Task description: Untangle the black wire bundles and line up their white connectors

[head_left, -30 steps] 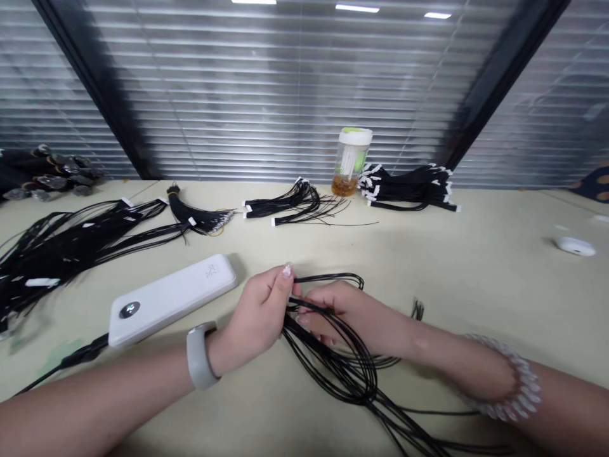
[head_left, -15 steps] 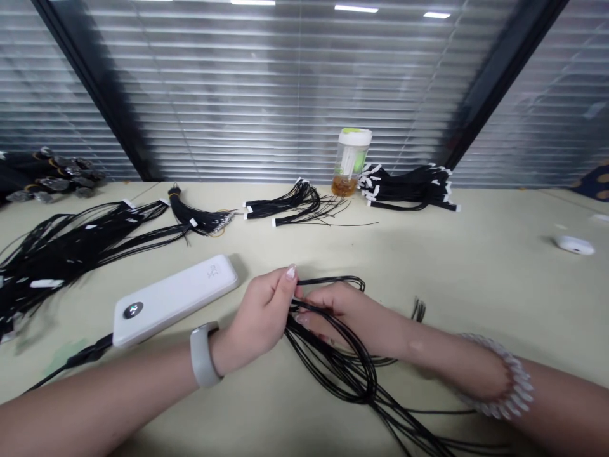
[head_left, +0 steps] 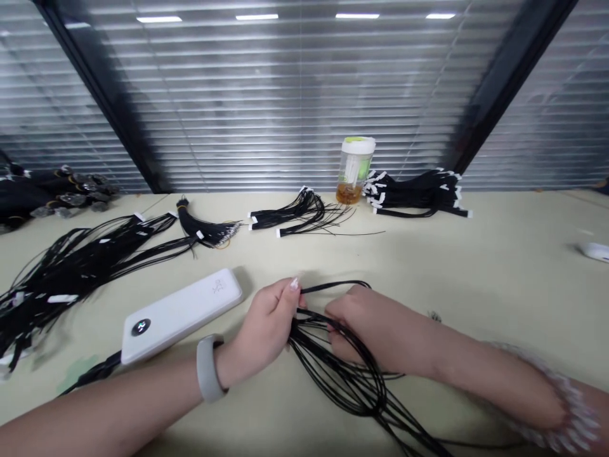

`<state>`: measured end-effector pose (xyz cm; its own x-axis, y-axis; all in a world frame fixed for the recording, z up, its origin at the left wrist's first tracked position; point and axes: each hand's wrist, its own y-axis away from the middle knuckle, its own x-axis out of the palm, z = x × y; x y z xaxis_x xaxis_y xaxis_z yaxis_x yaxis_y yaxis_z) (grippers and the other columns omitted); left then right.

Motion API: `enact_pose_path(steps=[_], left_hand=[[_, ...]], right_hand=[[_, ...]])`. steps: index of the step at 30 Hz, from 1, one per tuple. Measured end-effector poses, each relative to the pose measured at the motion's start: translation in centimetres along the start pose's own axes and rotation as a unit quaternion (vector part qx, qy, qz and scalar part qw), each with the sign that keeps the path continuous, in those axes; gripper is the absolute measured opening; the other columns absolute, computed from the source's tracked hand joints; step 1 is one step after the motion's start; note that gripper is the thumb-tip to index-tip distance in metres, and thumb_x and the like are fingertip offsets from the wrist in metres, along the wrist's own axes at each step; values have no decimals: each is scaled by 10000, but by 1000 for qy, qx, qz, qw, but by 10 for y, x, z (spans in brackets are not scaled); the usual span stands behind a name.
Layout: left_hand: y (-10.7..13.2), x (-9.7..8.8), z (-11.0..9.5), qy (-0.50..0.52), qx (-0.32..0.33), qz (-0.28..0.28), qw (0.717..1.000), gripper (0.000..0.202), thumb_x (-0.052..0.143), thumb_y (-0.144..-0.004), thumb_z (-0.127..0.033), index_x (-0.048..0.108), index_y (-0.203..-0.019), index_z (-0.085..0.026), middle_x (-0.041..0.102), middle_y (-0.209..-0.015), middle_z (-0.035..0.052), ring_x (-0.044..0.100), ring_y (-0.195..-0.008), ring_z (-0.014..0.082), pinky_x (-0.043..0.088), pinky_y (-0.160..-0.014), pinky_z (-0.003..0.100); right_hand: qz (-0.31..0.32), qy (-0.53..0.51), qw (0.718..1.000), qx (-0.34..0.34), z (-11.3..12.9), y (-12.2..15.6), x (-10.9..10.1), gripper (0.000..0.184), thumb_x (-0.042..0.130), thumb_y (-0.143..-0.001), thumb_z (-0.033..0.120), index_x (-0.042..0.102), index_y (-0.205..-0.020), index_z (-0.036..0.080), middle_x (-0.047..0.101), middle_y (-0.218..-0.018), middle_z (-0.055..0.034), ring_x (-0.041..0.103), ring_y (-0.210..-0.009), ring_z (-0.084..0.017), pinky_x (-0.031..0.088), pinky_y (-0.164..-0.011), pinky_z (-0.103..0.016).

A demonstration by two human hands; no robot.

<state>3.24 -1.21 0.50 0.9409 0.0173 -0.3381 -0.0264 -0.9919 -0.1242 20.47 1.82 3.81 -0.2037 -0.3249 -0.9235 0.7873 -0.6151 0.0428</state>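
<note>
My left hand [head_left: 272, 324] pinches one end of a loose bundle of black cables [head_left: 375, 393], thumb on top. Below and to the right of it, the cables spread in loops across the table toward the near edge. One cable arcs out from the left fingertips over my right hand [head_left: 364, 333]. That hand is closed among the strands just right of the left one. Its fingertips are partly hidden behind the loops. Some thin cable ends [head_left: 434, 316] show beyond the right forearm.
A white power bank [head_left: 183, 314] with a plugged-in lead lies left of my hands. Black wire harnesses [head_left: 90, 254] cover the left side. More wire bundles [head_left: 304, 212] lie at the back, beside a lidded cup [head_left: 354, 171] and a stack of connector cables [head_left: 419, 193]. A white object [head_left: 595, 251] lies far right.
My right hand has shifted right, away from the left fingertips, opening a gap between the hands. The left hand keeps its pinch on the cables. The view has tilted slightly.
</note>
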Motion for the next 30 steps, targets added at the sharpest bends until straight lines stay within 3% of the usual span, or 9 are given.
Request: enact_pose_path(steps=[6,14,18,22,24,28,29,30], left_hand=[[-3,1,3,43,-82,-9,996,392,319,-865,-515,475,-733,-181,352,-463,-68,387,-339,82,325,-303,177],[-4,2,2,58,-68,-14,996,378,352,-861,-497,501,-747,-169,389,-492,-64,398,-329,64,332,-294,161],[-4,2,2,60,-72,-15,996,383,357,-861,-484,543,-785,-158,420,-487,-53,406,-323,73,335,-291,174],[-4,3,4,58,-60,-8,996,399,375,-860,-466,602,-844,-138,467,-496,-31,418,-336,82,333,-300,185],[-4,3,4,70,-57,-11,996,409,376,-860,-469,609,-867,-133,473,-505,-28,416,-338,81,331,-301,188],[-4,3,3,77,-63,-12,995,407,390,-853,-481,605,-884,-137,488,-542,-28,422,-337,75,332,-300,189],[-4,3,3,77,-65,-13,995,404,396,-850,-483,604,-879,-138,496,-553,-26,422,-337,74,331,-298,188],[-4,3,3,77,-64,-13,995,404,401,-847,-487,604,-871,-139,503,-559,-24,419,-336,73,328,-295,188]], right_hand=[[-8,222,965,140,-9,10,-45,168,463,-667,157,525,-511,168,535,-536,-33,362,-441,-99,215,-428,-249],[-78,412,852,313,-18,12,-67,157,426,-722,123,557,-649,170,561,-617,-64,520,-522,-179,219,-411,-254],[-114,426,845,302,-22,9,-65,148,439,-718,109,565,-682,177,553,-613,-58,539,-533,-191,226,-405,-241],[-55,438,861,255,-26,7,-58,209,453,-615,-4,578,-664,156,544,-586,-49,504,-490,-151,208,-420,-232],[-60,443,859,251,-30,6,-56,213,449,-606,-12,584,-664,143,546,-588,-58,500,-499,-148,200,-431,-234],[-211,470,821,246,-41,3,-58,196,411,-670,41,587,-642,123,550,-578,-89,495,-527,-168,179,-457,-256],[-248,457,820,239,-43,2,-59,195,411,-686,64,589,-634,125,549,-566,-85,491,-529,-167,182,-460,-257],[-264,423,838,222,-43,2,-60,189,422,-696,89,594,-631,131,551,-557,-73,489,-531,-160,196,-462,-254]])
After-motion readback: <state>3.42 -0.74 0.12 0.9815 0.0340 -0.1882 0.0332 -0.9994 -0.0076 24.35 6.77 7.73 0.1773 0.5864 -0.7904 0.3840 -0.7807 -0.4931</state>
